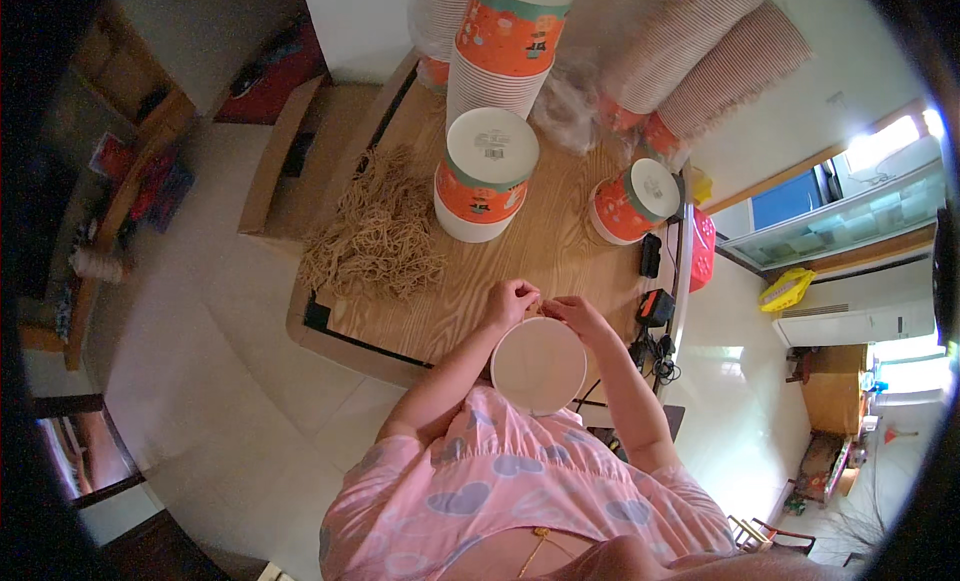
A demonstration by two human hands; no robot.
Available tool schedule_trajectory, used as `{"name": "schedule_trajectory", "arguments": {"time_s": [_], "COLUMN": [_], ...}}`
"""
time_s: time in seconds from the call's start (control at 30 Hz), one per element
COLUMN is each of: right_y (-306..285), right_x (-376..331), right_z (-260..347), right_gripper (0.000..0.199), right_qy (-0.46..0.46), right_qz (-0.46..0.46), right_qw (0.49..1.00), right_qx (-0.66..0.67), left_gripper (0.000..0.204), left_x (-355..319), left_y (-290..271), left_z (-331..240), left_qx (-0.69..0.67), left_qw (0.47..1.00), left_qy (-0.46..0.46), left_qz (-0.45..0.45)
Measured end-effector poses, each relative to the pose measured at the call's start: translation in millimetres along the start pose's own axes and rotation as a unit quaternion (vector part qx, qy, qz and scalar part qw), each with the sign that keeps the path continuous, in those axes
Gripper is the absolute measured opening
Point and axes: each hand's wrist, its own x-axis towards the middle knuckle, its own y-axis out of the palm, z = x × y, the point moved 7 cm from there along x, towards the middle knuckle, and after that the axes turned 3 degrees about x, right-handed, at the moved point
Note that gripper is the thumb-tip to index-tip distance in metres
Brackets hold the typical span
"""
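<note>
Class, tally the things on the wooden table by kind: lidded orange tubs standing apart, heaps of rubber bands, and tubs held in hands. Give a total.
Lidded orange tubs standing apart: 2
Rubber band heaps: 1
Tubs held in both hands: 1
Total: 4

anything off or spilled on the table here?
Nothing spilled. The rubber bands lie in a loose heap spreading to the table edge, and one orange cup lies tipped on its side. Both hands, left hand and right hand, hold the white cup at its rim.
</note>
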Motion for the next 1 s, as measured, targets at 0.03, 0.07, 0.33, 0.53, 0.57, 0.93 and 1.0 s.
{"name": "schedule_trajectory", "arguments": {"time_s": [0.03,0.07,0.33,0.53,0.57,0.93,1.0], "right_y": [0.6,1.0,-5.2,-4.3,-3.9,7.9,5.8], "right_x": [2.1,4.0,9.8,-3.8,-5.1,-14.8,-15.5], "right_z": [0.5,-0.8,-10.2,-4.8,-4.9,0.8,2.3], "right_gripper": [0.022,0.022,0.018,0.016,0.016,0.014,0.014], "right_qy": [0.0,0.013,0.043,0.048,0.04,0.031,0.025], "right_qz": [0.0,-0.002,0.025,0.076,0.089,0.082,0.058], "right_qw": [1.0,1.0,0.997,0.996,0.995,0.995,0.997], "right_qx": [0.0,0.021,0.059,-0.017,-0.031,0.037,0.052], "left_gripper": [0.006,0.006,0.006,0.009,0.009,0.013,0.01], "left_x": [0.9,1.9,2.8,10.7,9.9,3.9,5.3], "left_y": [0.3,1.0,1.9,-10.0,-13.8,13.7,14.3], "left_z": [-1.8,-1.8,-13.5,14.6,11.9,4.0,5.1], "left_qx": [0.009,0.009,0.049,0.003,0.003,0.116,0.109], "left_qw": [1.0,1.0,0.994,0.996,0.996,0.973,0.976], "left_qy": [0.013,0.013,0.085,0.074,0.073,0.041,0.037], "left_qz": [-0.003,-0.003,-0.039,-0.049,-0.048,0.196,0.184]}}
